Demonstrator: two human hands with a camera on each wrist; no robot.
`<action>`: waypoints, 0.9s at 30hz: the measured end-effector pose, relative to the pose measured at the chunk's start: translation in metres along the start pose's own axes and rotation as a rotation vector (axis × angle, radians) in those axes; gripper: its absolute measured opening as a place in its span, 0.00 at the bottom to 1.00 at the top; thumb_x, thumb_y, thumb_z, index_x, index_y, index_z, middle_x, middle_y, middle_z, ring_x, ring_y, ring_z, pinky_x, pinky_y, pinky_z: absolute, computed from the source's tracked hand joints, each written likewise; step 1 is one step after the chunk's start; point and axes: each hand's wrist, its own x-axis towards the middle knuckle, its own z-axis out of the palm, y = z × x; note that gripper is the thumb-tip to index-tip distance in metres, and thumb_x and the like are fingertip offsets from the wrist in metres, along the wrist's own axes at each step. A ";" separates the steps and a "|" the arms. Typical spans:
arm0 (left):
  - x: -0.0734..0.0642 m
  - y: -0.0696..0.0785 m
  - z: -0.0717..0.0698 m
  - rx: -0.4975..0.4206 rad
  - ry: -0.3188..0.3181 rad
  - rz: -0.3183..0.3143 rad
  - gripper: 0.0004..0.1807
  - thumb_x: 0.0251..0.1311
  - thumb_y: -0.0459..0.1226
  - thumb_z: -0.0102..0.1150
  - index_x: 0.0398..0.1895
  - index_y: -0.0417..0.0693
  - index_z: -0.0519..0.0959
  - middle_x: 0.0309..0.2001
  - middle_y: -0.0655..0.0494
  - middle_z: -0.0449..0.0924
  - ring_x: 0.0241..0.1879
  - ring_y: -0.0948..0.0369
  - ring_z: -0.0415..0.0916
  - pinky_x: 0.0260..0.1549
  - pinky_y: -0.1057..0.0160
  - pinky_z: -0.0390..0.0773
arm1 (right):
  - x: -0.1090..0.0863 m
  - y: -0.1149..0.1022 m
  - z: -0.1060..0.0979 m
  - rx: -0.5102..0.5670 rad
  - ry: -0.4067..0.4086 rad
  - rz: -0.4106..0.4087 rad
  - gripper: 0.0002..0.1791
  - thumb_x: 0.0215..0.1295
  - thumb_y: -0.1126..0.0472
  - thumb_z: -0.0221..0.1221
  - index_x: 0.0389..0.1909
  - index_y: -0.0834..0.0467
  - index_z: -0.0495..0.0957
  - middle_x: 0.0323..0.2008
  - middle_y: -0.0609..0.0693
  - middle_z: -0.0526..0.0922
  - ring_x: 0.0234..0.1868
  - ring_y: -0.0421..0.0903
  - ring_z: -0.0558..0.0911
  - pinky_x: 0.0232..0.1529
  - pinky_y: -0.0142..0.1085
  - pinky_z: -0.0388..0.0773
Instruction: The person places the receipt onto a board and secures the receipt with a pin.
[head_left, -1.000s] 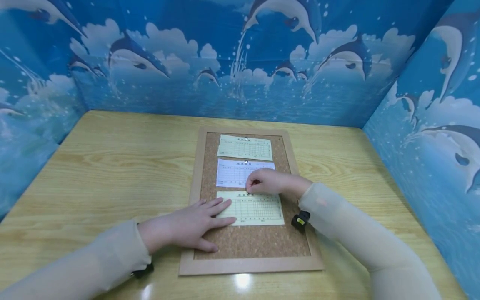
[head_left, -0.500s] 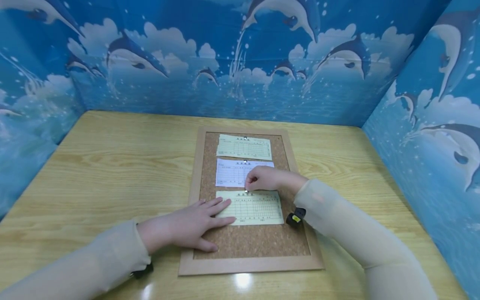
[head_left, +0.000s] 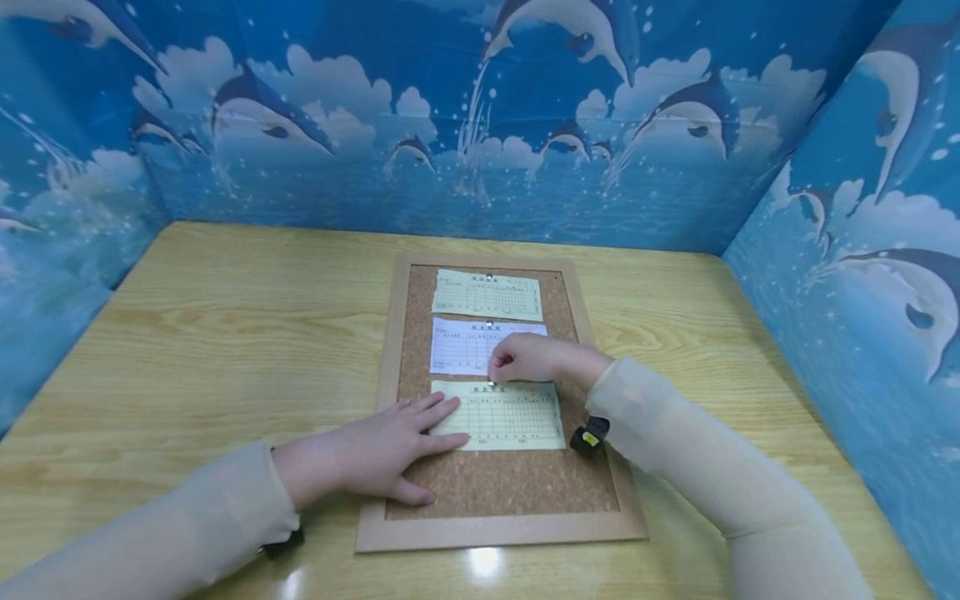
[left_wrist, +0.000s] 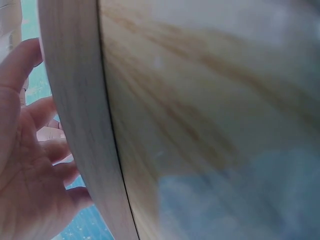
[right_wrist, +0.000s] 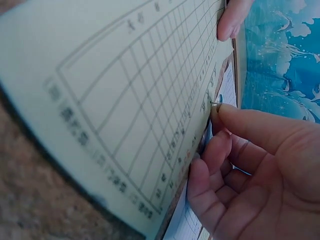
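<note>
A cork board (head_left: pixel 502 487) in a light wooden frame lies on the table, with three printed paper slips in a column. My left hand (head_left: pixel 375 454) rests flat with fingers spread over the board's left side, fingertips on the lowest, pale green slip (head_left: pixel 517 417). At that slip's top edge my right hand (head_left: pixel 538 357) pinches a small metal thumbtack (right_wrist: pixel 217 103) between thumb and forefinger. Partly behind the right hand is the pale purple slip (head_left: pixel 453 346); another pale green slip (head_left: pixel 487 296) sits above it. Each of these two has a tack at its top edge.
The wood-grain table (head_left: pixel 247 333) extends around the board. A blue dolphin-print curtain (head_left: pixel 450 192) closes off the back and sides. A small black wrist device (head_left: pixel 588 437) hangs under the right sleeve, over the board's right edge.
The right hand and its wrist device have shifted very slightly left, the fingers staying at the tack. My left hand keeps its place on the slip.
</note>
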 end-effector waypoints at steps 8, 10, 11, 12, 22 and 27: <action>0.000 0.001 0.000 0.017 0.004 0.007 0.40 0.54 0.57 0.58 0.70 0.56 0.61 0.72 0.43 0.43 0.70 0.44 0.40 0.61 0.40 0.51 | 0.000 -0.001 0.001 -0.007 0.004 0.005 0.12 0.69 0.58 0.52 0.26 0.54 0.78 0.22 0.45 0.74 0.23 0.40 0.69 0.29 0.32 0.66; 0.000 0.002 -0.001 0.018 0.004 0.006 0.40 0.54 0.57 0.58 0.69 0.56 0.61 0.72 0.43 0.43 0.70 0.44 0.40 0.61 0.41 0.51 | -0.001 -0.001 0.001 -0.008 0.005 0.000 0.12 0.69 0.59 0.52 0.26 0.54 0.78 0.22 0.45 0.74 0.22 0.40 0.69 0.29 0.32 0.66; 0.000 0.002 -0.001 0.016 0.003 0.004 0.40 0.54 0.57 0.58 0.69 0.56 0.61 0.72 0.43 0.43 0.70 0.44 0.40 0.61 0.41 0.51 | -0.001 -0.001 0.001 -0.009 0.005 -0.002 0.12 0.69 0.59 0.52 0.25 0.54 0.78 0.22 0.45 0.73 0.22 0.40 0.68 0.28 0.32 0.66; 0.000 0.003 -0.001 0.015 0.003 0.003 0.40 0.54 0.57 0.59 0.69 0.56 0.61 0.72 0.43 0.43 0.70 0.44 0.40 0.61 0.41 0.51 | -0.001 -0.002 0.001 -0.012 0.005 -0.004 0.12 0.69 0.59 0.52 0.25 0.54 0.78 0.21 0.45 0.73 0.22 0.40 0.68 0.28 0.32 0.66; -0.001 0.003 -0.002 -0.034 0.016 -0.010 0.40 0.53 0.56 0.60 0.69 0.56 0.62 0.72 0.43 0.43 0.70 0.43 0.40 0.61 0.39 0.50 | -0.001 -0.004 0.001 -0.024 0.012 0.003 0.13 0.69 0.59 0.52 0.24 0.55 0.76 0.21 0.45 0.72 0.23 0.40 0.68 0.29 0.32 0.65; 0.000 0.002 0.000 -0.040 0.023 -0.011 0.40 0.53 0.56 0.60 0.69 0.56 0.63 0.72 0.44 0.45 0.70 0.44 0.41 0.61 0.40 0.50 | -0.001 -0.005 0.002 -0.030 0.019 0.014 0.12 0.68 0.60 0.53 0.24 0.55 0.76 0.20 0.45 0.72 0.22 0.40 0.68 0.29 0.32 0.65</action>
